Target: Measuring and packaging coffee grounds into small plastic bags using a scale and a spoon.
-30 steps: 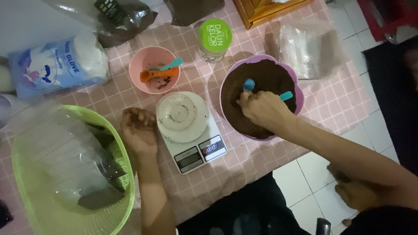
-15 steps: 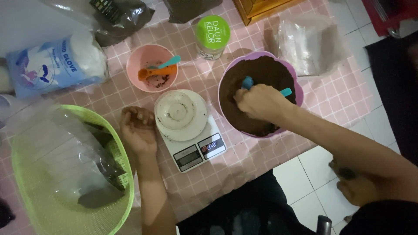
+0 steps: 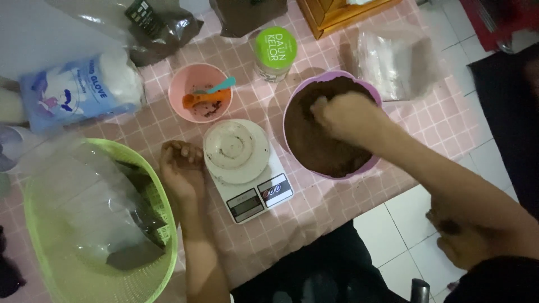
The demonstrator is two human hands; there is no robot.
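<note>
On the pink checked cloth [image 3: 314, 219], inspection ran from the left edge across. At about nine o'clock sat a green mesh basket [image 3: 163, 235] holding crumpled clear plastic bags [image 3: 84, 202]. Above it, toward ten o'clock, lay a blue-and-white packet of gloves [image 3: 78, 92].

The left hand [image 3: 181, 168] rested on the cloth just beside the basket rim, fingers curled into a loose fist, grasping nothing that could be made out. Immediately to its three o'clock stood a white kitchen scale [image 3: 247, 179] with a round platter, nothing on it. At twelve o'clock from the scale sat a small pink bowl [image 3: 199, 90] containing an orange scoop [image 3: 205, 100] and a teal spoon [image 3: 222, 86]. A jar with a green lid [image 3: 275, 47] stood to the bowl's three o'clock.

Further right was the purple bowl [image 3: 337, 173], filled with dark brown powder [image 3: 320, 146]. The right hand [image 3: 342, 115] was down inside it at the bowl's upper portion, knuckles up and fingers bunched into the powder; whether they were closed on a tool or only on powder could not be told, as the palm side was hidden. The forearm entered from four o'clock.

The governing relation: the powder lay directly under the right hand's grip, and the scale platter lay at nine o'clock from that hand, just beside the bowl. The left hand was nearer the scale, the right hand nearer the bowl. A clear bag [image 3: 393, 56] lay at one o'clock beyond the bowl.
</note>
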